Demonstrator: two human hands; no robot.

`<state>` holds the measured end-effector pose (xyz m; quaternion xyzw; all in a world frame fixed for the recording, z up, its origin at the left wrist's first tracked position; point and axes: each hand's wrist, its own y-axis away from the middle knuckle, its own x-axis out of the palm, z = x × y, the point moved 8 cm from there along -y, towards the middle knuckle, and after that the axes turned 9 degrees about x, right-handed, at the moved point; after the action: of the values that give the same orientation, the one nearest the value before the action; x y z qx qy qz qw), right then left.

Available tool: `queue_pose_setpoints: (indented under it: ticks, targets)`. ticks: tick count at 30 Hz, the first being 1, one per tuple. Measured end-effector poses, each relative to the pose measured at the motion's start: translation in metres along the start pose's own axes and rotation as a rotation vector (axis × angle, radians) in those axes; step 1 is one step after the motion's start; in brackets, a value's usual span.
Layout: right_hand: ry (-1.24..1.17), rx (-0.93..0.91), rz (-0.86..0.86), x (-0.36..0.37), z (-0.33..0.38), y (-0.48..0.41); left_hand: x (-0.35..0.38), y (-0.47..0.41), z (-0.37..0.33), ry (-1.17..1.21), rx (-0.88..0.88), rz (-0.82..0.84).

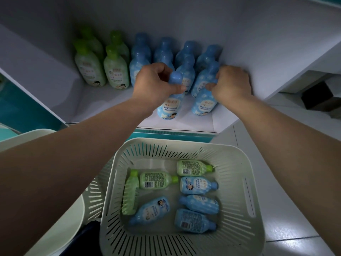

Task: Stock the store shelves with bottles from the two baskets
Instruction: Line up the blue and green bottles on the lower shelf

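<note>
Dim, bluish light throughout; the shelf recess (110,19) sits in deep shadow, glare gleams on the floor tiles (287,231), and wide-angle distortion bends the edges.

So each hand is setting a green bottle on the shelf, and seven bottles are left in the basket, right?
Not quite: the head view shows the left hand and right hand each on a blue bottle, not green. Seven bottles do lie in the basket.

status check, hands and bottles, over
Left hand shut on blue bottle, right hand on another blue bottle, both at shelf front. Seven bottles left in basket. Nothing blocking.
</note>
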<state>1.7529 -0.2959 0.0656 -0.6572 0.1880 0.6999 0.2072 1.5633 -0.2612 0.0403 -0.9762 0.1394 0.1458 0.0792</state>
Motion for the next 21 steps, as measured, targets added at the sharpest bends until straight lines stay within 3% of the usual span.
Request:
queue_pose_setpoints:
  ticks: [11,17,21]
  targets:
    - [0.037,-0.076,-0.04,-0.002,0.002,0.015,0.018,0.0,0.001,-0.013,0.022,0.017]
    - [-0.018,-0.344,-0.391,-0.011,0.012,0.072,0.029,-0.006,0.014,-0.005,-0.021,-0.012]
    - [-0.106,-0.437,-0.3,0.019,0.008,0.108,0.037,-0.01,0.019,-0.02,-0.023,-0.03]
